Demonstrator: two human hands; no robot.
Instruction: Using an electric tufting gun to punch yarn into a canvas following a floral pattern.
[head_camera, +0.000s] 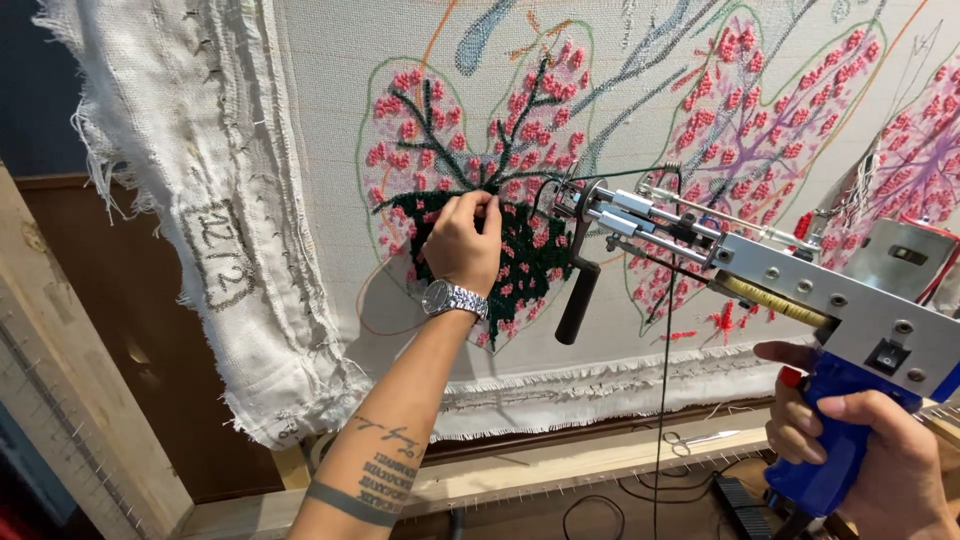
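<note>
My left hand (462, 243) presses against the stretched cloth (320, 150), fingers curled narrow and pinching at the dark green tufted patch (530, 262) inside a leaf outline (there is a silver watch (453, 298) on that wrist). The patch sits near the middle of the cloth, low down, among pink tufts. My right hand (875, 450) is wrapped tight around the blue grip of the tufting gun (760, 270), near the cloth's lower right corner. The gun's needle end points left at the green patch, just beside my left fingers, and its black side handle (578, 298) hangs down. Scissors (700, 438) lie on the wooden frame rail (520, 470) under the cloth's bottom edge.
</note>
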